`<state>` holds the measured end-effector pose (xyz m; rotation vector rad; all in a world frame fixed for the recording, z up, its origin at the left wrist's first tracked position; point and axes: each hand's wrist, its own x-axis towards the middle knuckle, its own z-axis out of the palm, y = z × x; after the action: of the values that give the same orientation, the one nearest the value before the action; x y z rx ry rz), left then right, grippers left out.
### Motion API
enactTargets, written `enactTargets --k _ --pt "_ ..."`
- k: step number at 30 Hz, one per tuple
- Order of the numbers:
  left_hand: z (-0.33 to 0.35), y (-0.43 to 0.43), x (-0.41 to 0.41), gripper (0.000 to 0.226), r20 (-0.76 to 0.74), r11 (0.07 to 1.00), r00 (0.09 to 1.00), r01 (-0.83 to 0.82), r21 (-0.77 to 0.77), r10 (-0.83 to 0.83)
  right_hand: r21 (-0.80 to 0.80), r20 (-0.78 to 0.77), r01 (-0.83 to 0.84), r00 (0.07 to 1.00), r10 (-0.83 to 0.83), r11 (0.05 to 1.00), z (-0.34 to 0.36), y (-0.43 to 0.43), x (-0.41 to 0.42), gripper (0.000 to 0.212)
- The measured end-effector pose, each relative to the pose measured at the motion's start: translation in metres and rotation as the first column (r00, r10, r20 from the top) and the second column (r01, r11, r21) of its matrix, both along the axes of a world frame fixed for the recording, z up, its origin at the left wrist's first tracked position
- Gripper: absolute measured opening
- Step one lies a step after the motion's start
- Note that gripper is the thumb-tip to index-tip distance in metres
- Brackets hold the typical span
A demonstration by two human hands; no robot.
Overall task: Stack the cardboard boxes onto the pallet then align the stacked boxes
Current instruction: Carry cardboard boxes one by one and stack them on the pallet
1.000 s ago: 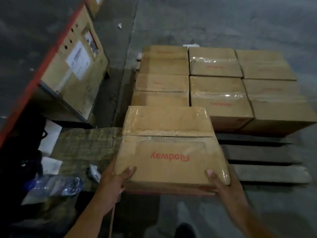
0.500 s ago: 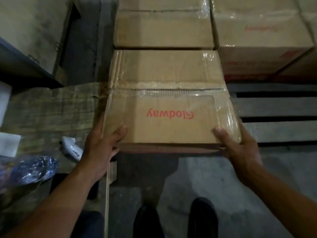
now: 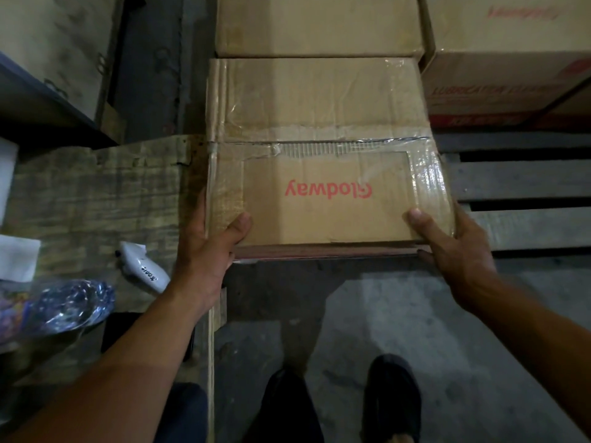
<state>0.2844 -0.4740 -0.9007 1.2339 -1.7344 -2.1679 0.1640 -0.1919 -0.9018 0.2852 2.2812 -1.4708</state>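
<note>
Item: box (image 3: 319,155), frame centre, far edge beside stacked box (image 3: 316,24), top centre. Left hand (image 3: 211,251) and right hand (image 3: 454,251) each clamp a near corner, thumbs on top. Best lowered level onto pallet (image 3: 518,180), right, then pushed flush.

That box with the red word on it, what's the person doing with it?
A person grips the cardboard box with both hands: the left hand at its near left corner, the right hand at its near right corner, thumbs on top. Its far edge meets a rear box already stacked, and a side box stands to the right. Bare slats of the pallet show beside it. Whether it is fully set down cannot be told.
</note>
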Motion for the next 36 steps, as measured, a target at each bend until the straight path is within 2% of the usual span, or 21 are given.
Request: enactTargets --k 3,6,11,13,15,16,18,20,23,25,28,30,33,36 --pt "-0.002 -0.001 0.002 0.047 0.004 1.0 1.0 -0.006 0.009 0.006 0.011 0.004 -0.016 1.0 0.016 1.0 0.0 -0.001 0.002 0.061" --pt "-0.004 -0.002 0.003 0.047 0.025 1.0 1.0 -0.001 -0.028 0.002 0.016 -0.005 -0.022 1.0 0.022 1.0 0.0 -0.001 0.004 0.053" --pt "-0.009 -0.004 0.003 0.047 0.041 0.997 0.999 0.006 -0.071 -0.003 0.043 -0.022 0.022 1.0 -0.021 0.999 -0.005 0.0 0.007 0.053" --pt "-0.011 -0.007 0.004 0.046 0.068 0.994 0.998 0.024 -0.107 -0.016 0.068 -0.03 0.005 1.0 -0.003 0.998 -0.004 0.001 0.007 0.054" --pt "-0.008 -0.008 0.005 0.045 0.141 0.977 0.989 0.063 -0.205 -0.034 0.112 -0.013 -0.042 0.999 0.044 0.993 -0.004 0.004 0.003 0.063" --pt "-0.004 -0.008 0.005 0.049 0.19 0.952 0.981 0.104 -0.287 -0.05 0.141 0.001 -0.067 0.998 0.067 0.988 -0.003 0.004 0.002 0.068" --pt "0.011 -0.003 0.0 0.071 0.312 0.864 0.948 0.212 -0.456 -0.068 0.206 0.027 -0.118 0.993 0.115 0.971 0.007 0.007 -0.001 0.079" --pt "0.039 0.007 -0.004 0.087 0.412 0.779 0.911 0.28 -0.561 -0.03 0.296 0.048 -0.166 0.986 0.159 0.941 0.031 0.011 0.0 0.09" --pt "0.096 0.029 -0.007 0.065 0.338 0.693 0.932 0.329 -0.642 -0.129 0.38 0.034 -0.171 0.985 0.171 0.909 0.094 0.023 0.001 0.084" --pt "0.146 0.051 -0.014 0.053 0.341 0.638 0.92 0.381 -0.669 -0.191 0.423 -0.009 -0.115 0.991 0.131 0.899 0.149 0.04 0.0 0.076" --pt "0.232 0.093 -0.041 0.047 0.399 0.482 0.882 0.471 -0.739 -0.251 0.445 -0.097 0.019 0.995 0.027 0.895 0.236 0.081 -0.004 0.069" --pt "0.289 0.126 -0.063 0.047 0.409 0.412 0.853 0.517 -0.75 -0.326 0.483 -0.151 0.074 0.989 0.0 0.873 0.293 0.12 -0.005 0.065" --pt "0.374 0.187 -0.098 0.05 0.347 0.321 0.819 0.516 -0.794 -0.457 0.553 -0.25 0.137 0.968 0.007 0.822 0.375 0.189 -0.008 0.061" --pt "0.455 0.264 -0.135 0.049 0.287 0.205 0.763 0.477 -0.855 -0.579 0.554 -0.342 0.238 0.939 -0.043 0.797 0.45 0.263 -0.008 0.061"
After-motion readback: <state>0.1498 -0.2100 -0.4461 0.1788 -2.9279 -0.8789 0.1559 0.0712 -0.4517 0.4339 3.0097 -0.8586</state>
